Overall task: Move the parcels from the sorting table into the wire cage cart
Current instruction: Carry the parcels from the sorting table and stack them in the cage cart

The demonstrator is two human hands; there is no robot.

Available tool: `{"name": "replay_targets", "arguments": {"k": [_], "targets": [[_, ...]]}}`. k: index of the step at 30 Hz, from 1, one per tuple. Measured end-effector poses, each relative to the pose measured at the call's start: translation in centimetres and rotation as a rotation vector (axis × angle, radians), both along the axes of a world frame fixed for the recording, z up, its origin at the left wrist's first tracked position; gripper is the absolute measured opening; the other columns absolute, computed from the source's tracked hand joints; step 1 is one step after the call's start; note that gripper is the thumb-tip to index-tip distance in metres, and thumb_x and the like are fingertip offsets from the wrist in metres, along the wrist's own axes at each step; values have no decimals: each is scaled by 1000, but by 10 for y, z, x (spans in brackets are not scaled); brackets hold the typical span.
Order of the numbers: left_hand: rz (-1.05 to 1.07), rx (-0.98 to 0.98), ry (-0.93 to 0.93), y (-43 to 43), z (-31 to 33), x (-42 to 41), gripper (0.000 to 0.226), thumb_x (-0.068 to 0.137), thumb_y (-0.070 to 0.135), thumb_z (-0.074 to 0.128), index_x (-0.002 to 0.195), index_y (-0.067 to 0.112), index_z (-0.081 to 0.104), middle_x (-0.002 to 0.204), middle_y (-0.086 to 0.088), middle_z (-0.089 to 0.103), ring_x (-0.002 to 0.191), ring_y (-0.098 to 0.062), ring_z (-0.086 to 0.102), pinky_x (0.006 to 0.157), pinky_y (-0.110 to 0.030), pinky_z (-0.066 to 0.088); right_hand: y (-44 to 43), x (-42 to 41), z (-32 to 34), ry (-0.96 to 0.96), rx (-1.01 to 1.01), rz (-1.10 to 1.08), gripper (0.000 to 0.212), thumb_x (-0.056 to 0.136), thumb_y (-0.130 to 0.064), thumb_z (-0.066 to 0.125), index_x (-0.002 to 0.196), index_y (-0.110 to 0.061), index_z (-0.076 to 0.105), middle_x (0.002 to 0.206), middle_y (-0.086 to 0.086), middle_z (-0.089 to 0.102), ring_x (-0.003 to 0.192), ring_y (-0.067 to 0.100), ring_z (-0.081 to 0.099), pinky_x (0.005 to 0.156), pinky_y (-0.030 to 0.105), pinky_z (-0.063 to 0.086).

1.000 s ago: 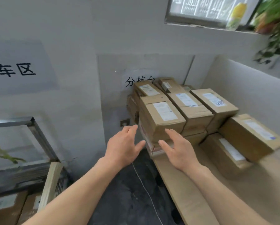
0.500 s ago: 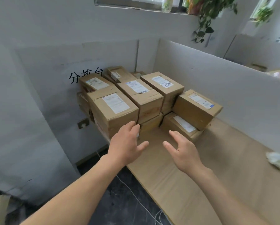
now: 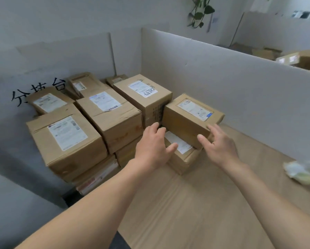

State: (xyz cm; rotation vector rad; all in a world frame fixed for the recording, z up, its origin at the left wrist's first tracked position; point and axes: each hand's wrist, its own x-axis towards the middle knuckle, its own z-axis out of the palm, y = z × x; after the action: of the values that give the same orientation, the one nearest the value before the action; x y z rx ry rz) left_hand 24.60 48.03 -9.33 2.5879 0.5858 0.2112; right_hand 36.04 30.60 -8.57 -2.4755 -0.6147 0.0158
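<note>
- Target parcel (image 3: 192,119) — small brown carton with a white label on top. It sits tilted on a flatter lower parcel (image 3: 182,159) at the right end of the stack on the bench (image 3: 195,203).
- Left hand (image 3: 151,150): fingers (image 3: 156,126) straight and released, tips at the target's left end, at the gap to the tall parcel (image 3: 145,99). Thumb lies over the lower parcel's label. Cannot tell if the tips touch the target.
- Right hand (image 3: 220,148): fingers (image 3: 214,130) spread and released, just in front of the target's near right corner, grasping nothing.
- The two hands flank the target, one at each end, backs toward the camera.
- Stack, going left: the tall parcel butts against the target, then the middle parcel (image 3: 112,119), then the front-left parcel (image 3: 66,141) at the bench's left edge. The last two rest on flatter cartons underneath.
- Smaller labelled parcels (image 3: 82,85) sit behind them against the wall.
- The whole stack fills the bench's far-left corner — grey wall with black lettering (image 3: 37,90) on one side, pale partition (image 3: 222,72) on the other.
- Crumpled white-green wrapper (image 3: 298,171) lies at the bench's right edge, well apart from the stack.
- More cartons (image 3: 298,59) show beyond the partition.
- A trailing plant (image 3: 199,13) hangs on the wall above.
</note>
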Motion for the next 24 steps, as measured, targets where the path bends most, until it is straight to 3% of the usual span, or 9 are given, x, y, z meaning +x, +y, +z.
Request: {"name": "replay_targets", "arguments": {"k": [3, 7, 10, 13, 16, 19, 22, 24], "targets": [[-7, -50, 9, -9, -3, 41, 73, 96, 57, 54, 155, 20, 31, 161, 1, 31, 145, -20, 33, 110, -40, 40, -1, 55, -3, 5, -40, -54, 57, 97, -42, 59, 147, -15, 50, 140, 9, 54, 131, 29, 49, 102, 36, 41], [16, -120, 48, -16, -14, 77, 75, 96, 58, 52, 155, 17, 30, 160, -1, 33, 143, -21, 37, 110, -38, 38, 1, 123, -18, 71, -101, -88, 76, 92, -61, 54, 154, -21, 37, 149, 6, 46, 135, 31, 46, 109, 47, 42], [46, -159, 82, -21, -22, 95, 76, 97, 59, 51, 156, 17, 27, 161, -2, 31, 145, -21, 36, 112, -37, 37, 5, 158, -26, 170, -132, -91, 92, 88, -71, 53, 159, -21, 25, 165, 7, 26, 149, 30, 31, 119, 49, 30], [77, -201, 97, -24, -29, 107, 79, 97, 61, 50, 157, 16, 26, 162, -3, 31, 145, -22, 36, 113, -37, 35, 10, 178, -35, 221, -135, -60, 95, 89, -69, 55, 161, -18, 20, 166, 7, 23, 153, 26, 21, 121, 46, 23], [89, -231, 107, -25, -37, 113, 78, 96, 61, 50, 156, 16, 29, 160, -3, 34, 144, -22, 38, 113, -37, 36, 9, 185, -40, 244, -58, -108, 87, 89, -66, 58, 157, -17, 32, 159, 10, 38, 144, 29, 38, 115, 42, 33], [140, -295, 36, -22, -48, 116, 61, 91, 62, 55, 139, 25, 48, 141, 3, 55, 126, -20, 54, 102, -37, 46, 4, 181, -45, 218, 119, -135, 59, 92, -56, 62, 135, -15, 62, 136, 7, 64, 126, 26, 57, 105, 37, 43], [167, -345, -1, -23, -53, 114, 52, 89, 59, 58, 131, 30, 51, 131, 7, 60, 118, -16, 57, 98, -38, 49, 1, 169, -56, 363, 277, -86, 33, 92, -54, 64, 97, -23, 76, 110, -3, 75, 108, 19, 65, 99, 37, 49], [183, -390, -21, -26, -53, 112, 51, 88, 55, 60, 131, 30, 51, 130, 8, 60, 117, -15, 57, 99, -39, 49, -1, 161, -64, 518, 416, -65, 39, 83, -58, 69, 91, -22, 78, 105, -4, 76, 108, 20, 68, 102, 45, 50]]}}
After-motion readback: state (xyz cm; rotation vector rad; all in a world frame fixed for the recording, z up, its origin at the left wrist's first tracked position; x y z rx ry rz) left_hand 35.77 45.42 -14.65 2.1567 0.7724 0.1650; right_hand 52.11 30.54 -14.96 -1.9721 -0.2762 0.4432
